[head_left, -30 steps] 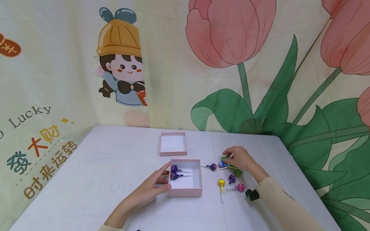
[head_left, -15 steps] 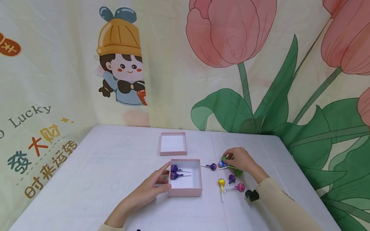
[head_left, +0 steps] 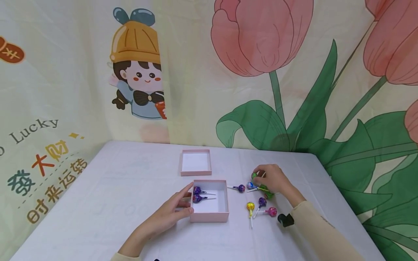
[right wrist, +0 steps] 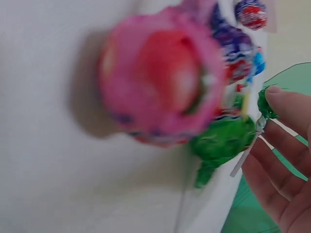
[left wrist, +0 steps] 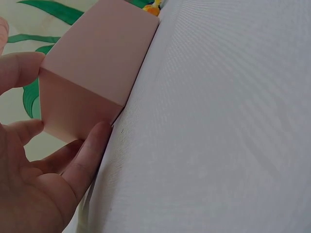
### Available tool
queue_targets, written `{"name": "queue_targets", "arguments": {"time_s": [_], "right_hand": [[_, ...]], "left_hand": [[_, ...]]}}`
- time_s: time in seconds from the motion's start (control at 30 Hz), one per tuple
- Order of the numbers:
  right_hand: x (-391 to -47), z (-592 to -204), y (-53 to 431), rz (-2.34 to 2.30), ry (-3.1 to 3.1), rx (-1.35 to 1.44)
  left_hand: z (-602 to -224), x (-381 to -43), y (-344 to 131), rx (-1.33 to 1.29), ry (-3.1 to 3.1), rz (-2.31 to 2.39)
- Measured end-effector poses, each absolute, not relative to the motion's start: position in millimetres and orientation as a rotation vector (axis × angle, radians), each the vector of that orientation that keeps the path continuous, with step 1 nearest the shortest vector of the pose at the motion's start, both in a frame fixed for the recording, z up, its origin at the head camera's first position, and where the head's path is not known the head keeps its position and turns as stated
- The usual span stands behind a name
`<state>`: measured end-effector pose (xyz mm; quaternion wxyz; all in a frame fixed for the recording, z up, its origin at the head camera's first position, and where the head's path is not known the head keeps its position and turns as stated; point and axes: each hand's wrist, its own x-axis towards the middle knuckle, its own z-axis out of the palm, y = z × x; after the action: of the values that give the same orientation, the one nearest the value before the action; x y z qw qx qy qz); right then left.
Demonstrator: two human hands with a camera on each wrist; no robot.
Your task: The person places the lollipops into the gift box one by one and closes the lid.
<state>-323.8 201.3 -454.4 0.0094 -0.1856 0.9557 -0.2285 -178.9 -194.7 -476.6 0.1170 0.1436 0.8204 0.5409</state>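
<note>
My left hand rests against the left side of a pink open box, thumb and fingertips touching its wall. Inside the box, two purple-wrapped lollipops lie along the left with their sticks pointing right. In the left wrist view the fingers reach the box's lower edge at the tablecloth. My right hand pinches a green-wrapped lollipop between thumb and fingertips, its white stick slanting down in the right wrist view. Under that hand are a blue lollipop and another green one.
A shallow pink lid lies behind the box. Purple, yellow and pink lollipops lie to the box's right, with another purple one among them. A printed cloth backdrop stands behind the table.
My right hand has lifted slightly with the green lollipop, which now sits apart from the blue one. The left hand and the box have stayed in place.
</note>
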Motion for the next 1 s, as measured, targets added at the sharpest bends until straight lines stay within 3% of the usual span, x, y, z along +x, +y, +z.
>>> {"name": "queue_targets", "arguments": {"time_s": [0.63, 1.0], "right_hand": [[-291, -409, 140, -0.898, 2.969, -0.879], [-282, -403, 105, -0.930, 2.894, -0.943]], "left_hand": [[-478, -180, -194, 0.410, 2.400, 1.579], [-477, -180, -194, 0.414, 2.395, 1.590]]}}
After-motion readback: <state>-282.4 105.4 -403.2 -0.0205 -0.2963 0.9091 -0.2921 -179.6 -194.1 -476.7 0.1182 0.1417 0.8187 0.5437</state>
